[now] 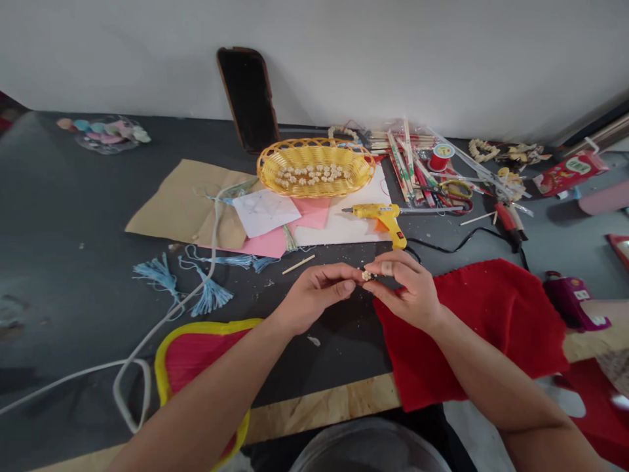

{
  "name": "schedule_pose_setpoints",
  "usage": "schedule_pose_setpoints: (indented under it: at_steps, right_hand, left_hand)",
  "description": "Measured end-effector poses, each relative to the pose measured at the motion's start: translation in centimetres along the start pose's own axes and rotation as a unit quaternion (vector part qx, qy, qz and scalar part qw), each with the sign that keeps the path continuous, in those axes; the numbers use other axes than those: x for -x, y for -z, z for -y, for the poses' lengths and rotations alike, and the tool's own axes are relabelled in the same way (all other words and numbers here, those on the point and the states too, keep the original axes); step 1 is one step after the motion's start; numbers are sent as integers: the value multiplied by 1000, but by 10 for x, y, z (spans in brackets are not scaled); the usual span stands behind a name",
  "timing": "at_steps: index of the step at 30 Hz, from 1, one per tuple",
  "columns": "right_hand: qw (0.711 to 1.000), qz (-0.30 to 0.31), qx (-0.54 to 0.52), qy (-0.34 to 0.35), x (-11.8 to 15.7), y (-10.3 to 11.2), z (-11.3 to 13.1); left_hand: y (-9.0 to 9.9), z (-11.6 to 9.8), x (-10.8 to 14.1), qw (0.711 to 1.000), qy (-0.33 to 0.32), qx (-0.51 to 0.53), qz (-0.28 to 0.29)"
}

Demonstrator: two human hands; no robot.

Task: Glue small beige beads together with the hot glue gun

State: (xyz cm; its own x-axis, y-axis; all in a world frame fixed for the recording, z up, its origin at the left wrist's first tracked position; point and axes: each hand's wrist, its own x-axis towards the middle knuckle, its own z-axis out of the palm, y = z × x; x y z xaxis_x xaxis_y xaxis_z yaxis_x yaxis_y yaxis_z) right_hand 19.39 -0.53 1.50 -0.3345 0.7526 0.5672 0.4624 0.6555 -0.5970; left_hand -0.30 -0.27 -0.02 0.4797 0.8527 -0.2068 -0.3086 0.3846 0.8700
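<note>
A small cream flower-shaped piece (366,275) is pinched between both hands above the dark table. My left hand (322,292) is closed on its left side, thumb and fingertips together. Thumb and fingers of my right hand (405,285) hold the piece from the right. Behind them lies a yellow glue gun (377,213), its nozzle pointing left. Farther back, a yellow woven basket (314,187) holds several similar cream pieces. Red cloth (491,321) is spread beneath my right forearm.
A phone (249,98) leans on the wall. Blue tassels (211,296), brown paper (177,200) and a white cable (162,321) lie left. Wrapped sticks (405,164), scissors (457,190), red thread (439,159) and a drink carton (570,173) are at right.
</note>
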Motion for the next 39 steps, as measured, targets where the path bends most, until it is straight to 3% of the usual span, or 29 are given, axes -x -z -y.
schedule_pose_setpoints:
  at_steps: [9, 13, 18, 22, 29, 36, 39]
  right_hand:
    - [1000, -5, 15, -12, -1, -1, 0]
    - [993, -7, -57, -100, -1, -1, 2]
    - [937, -24, -218, -271, 2, -3, 0]
    - [888, -57, -312, -334, 2, -3, -4]
    - [809, -87, -451, -366, -4, -1, -5]
    - [788, -35, -484, -378, -2, -3, -3]
    - [779, -13, -500, -378, -2, -2, -2]
  left_hand:
    - [0, 0, 0, 999, -29, -21, 15]
    - [1, 0, 0, 1000, -17, -14, 13]
    - [1, 0, 0, 1000, -4, -13, 9]
    - [0, -1, -1, 1000, 8, -2, -8]
    - [-1, 0, -2, 999, 19, -7, -36]
    - [-1, -4, 1, 999, -24, -44, -14]
    - [-4, -7, 1, 1000, -9, -20, -18]
